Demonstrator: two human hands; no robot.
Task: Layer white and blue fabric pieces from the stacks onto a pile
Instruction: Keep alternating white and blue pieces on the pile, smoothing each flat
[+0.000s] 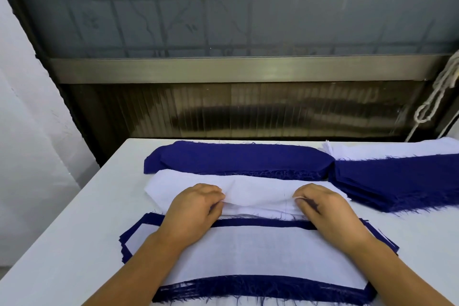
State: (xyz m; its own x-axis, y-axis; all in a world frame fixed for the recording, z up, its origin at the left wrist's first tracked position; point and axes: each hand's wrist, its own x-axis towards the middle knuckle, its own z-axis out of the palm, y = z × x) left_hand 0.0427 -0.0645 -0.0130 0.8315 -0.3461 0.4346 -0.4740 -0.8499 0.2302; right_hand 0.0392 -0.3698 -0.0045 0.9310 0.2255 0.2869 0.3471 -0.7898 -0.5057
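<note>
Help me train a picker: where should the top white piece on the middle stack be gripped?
By its near long edge, from the near side, pinched at two spread points, as the left hand and right hand do. The white piece is long and limp, and that edge faces the pile.

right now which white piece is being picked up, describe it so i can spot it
On the white table, find the white stack between the long blue stack and the near layered pile. It is that stack's top sheet, pinched and lifted by both hands, left and right.
</note>
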